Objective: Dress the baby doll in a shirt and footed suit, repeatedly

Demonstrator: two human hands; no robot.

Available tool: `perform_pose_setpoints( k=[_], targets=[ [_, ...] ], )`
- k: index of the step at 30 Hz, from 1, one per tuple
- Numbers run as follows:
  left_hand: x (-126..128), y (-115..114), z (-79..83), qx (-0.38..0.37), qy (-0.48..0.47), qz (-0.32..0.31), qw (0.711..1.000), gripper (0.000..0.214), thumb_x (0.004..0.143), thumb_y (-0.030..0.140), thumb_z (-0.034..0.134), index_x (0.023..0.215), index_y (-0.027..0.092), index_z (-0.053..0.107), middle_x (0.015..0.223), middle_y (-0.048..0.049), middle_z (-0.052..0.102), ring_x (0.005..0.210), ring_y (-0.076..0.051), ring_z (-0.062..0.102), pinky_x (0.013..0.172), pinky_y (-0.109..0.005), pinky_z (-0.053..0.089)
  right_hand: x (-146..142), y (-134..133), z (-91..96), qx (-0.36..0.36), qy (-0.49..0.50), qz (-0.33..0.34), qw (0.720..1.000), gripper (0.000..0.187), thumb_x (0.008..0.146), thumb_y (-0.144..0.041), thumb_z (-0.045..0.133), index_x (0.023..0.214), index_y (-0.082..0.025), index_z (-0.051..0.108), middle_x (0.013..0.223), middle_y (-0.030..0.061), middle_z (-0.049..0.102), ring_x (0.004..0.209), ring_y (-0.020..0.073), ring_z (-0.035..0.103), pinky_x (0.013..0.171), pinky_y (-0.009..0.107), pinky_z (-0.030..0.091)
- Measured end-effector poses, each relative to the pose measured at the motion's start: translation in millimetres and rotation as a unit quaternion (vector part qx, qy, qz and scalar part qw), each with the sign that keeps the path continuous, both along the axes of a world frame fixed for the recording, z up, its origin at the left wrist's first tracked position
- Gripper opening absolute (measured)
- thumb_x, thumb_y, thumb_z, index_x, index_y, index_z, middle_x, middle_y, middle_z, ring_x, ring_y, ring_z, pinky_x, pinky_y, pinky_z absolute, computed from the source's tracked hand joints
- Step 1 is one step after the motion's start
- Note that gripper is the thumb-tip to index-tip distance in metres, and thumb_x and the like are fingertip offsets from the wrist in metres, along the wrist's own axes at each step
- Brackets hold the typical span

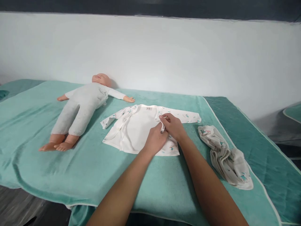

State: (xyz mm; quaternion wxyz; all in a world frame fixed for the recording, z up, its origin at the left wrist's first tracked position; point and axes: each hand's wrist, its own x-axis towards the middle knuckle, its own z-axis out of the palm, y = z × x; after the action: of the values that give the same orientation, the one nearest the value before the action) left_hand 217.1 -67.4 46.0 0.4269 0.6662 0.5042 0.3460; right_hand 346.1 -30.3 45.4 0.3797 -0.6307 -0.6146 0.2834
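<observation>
A small white baby shirt (131, 128) with a printed pattern lies spread flat on the teal blanket (94, 169), sleeves out to both sides. My left hand (154, 139) and my right hand (172, 125) meet over the shirt's right front. Both pinch a thin white tie or edge of the shirt between their fingers. A baby doll (80, 108) in a grey suit lies on its back to the left, arms spread, apart from the shirt.
A crumpled piece of matching patterned cloth (227, 155) lies to the right of the shirt. A darker teal cover (256, 138) borders the blanket on the right. A white wall (164, 53) rises behind the bed.
</observation>
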Motion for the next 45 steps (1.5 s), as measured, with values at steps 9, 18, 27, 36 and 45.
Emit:
perform_pose_setpoints(
  k=[9,18,27,36,45],
  targets=[
    [12.7,-13.1,-1.1,0.067,0.231,-0.068,0.968,0.037,0.090,0.027,0.047,0.125,0.020,0.058,0.115,-0.0099,0.071,0.098,-0.030,0.069,0.073,-0.037,0.047,23.3,2.2,6.2,-0.073,0.032,0.103,0.992,0.056,0.075,-0.037,0.075,0.128,-0.024,0.062,0.129,0.0087,0.064,0.114,0.0244,0.062,0.096,0.038,0.050],
    [6.2,-20.5,0.0,0.115,0.113,-0.119,0.980,0.023,0.093,0.030,0.049,0.107,0.024,0.066,0.106,-0.0026,0.069,0.083,-0.018,0.065,0.077,-0.031,0.047,36.7,4.4,-2.4,-0.012,0.056,0.042,0.997,0.048,0.073,-0.021,0.063,0.121,-0.021,0.065,0.119,0.0083,0.068,0.085,0.0173,0.065,0.080,0.036,0.054],
    [4.8,-22.1,-8.4,0.101,-0.002,-0.188,0.977,0.040,0.091,0.026,0.052,0.128,0.025,0.066,0.108,-0.0033,0.078,0.089,-0.019,0.068,0.084,-0.031,0.051,44.4,11.9,-11.1,0.031,-0.051,-0.037,0.998,0.033,0.073,-0.035,0.070,0.102,-0.021,0.070,0.097,0.0045,0.069,0.080,0.0183,0.059,0.084,0.039,0.050],
    [1.6,-30.2,7.5,0.002,-0.117,-0.305,0.945,0.031,0.096,0.027,0.051,0.115,0.020,0.074,0.109,-0.0079,0.079,0.085,-0.015,0.070,0.072,-0.024,0.051,46.6,16.7,-11.8,0.100,-0.005,-0.141,0.985,0.029,0.081,-0.028,0.058,0.105,-0.018,0.069,0.102,0.0081,0.070,0.071,0.0167,0.057,0.082,0.037,0.051],
    [1.4,-27.2,3.8,0.056,-0.124,-0.117,0.984,0.024,0.093,0.027,0.053,0.101,0.021,0.075,0.096,-0.0041,0.079,0.087,-0.017,0.069,0.079,-0.027,0.050,46.8,16.8,-17.5,0.208,-0.110,-0.100,0.967,0.036,0.085,-0.015,0.045,0.111,-0.018,0.069,0.134,0.0163,0.062,0.123,0.0255,0.059,0.104,0.044,0.050]
  ],
)
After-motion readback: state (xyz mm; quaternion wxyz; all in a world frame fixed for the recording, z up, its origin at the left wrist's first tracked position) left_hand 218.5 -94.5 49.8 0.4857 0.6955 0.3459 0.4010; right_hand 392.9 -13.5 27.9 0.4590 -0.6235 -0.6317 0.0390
